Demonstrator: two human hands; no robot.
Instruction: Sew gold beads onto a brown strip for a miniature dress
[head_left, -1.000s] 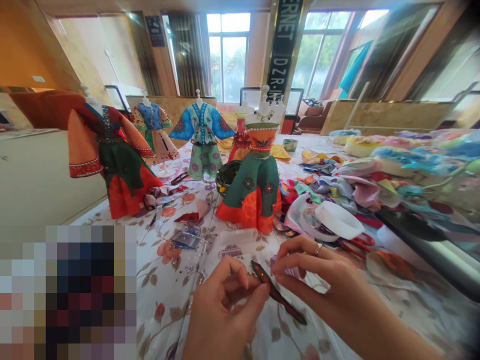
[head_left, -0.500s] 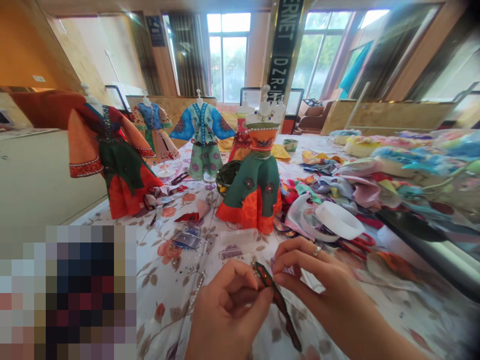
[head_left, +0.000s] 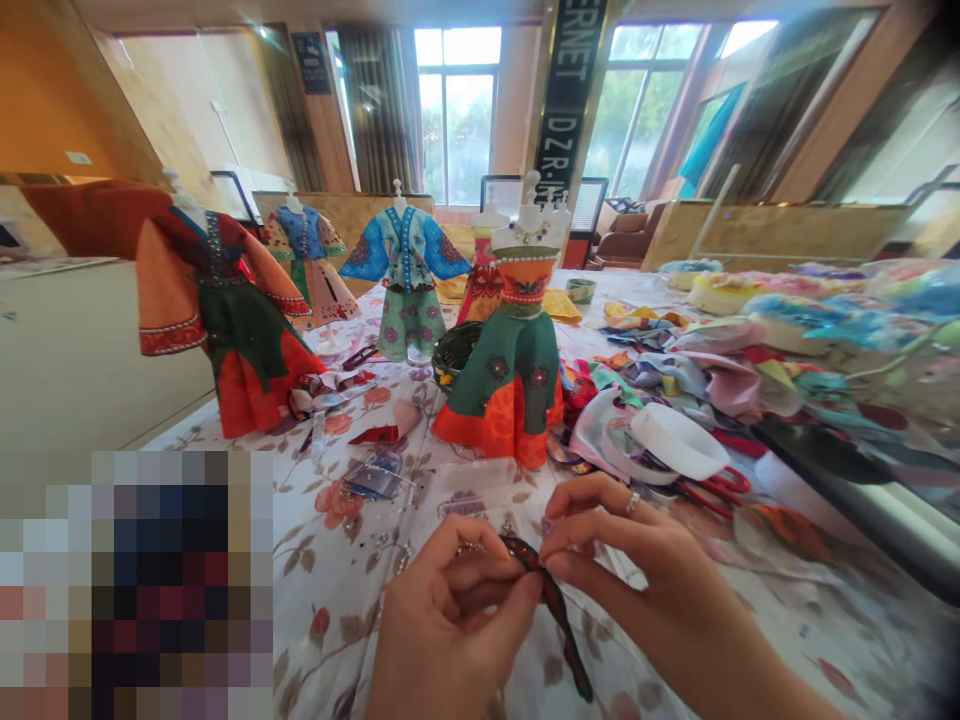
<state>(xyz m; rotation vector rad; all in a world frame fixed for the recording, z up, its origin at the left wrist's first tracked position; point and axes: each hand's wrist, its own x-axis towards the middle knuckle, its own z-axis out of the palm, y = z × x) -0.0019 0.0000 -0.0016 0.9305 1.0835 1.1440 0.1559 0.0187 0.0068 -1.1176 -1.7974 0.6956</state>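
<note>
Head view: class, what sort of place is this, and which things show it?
Probably a dressmaking craft workshop: miniature mannequins wearing sewn costumes, fabric scraps heaped on the floral tablecloth, and the left hand and right hand pinching a ribbon strip.

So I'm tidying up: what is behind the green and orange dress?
A dark round basket shows behind the green dress, at its left, with a red dress further back. The green dress hides the basket's right part.

Narrow dark ribbon strip (head_left: 561,625) with red and green patterning is running diagonally; its upper end is sitting pinched between fingertips of left hand (head_left: 450,630) and right hand (head_left: 637,585). Lower end is hanging free, slightly twisted, trailing down-right.
</note>
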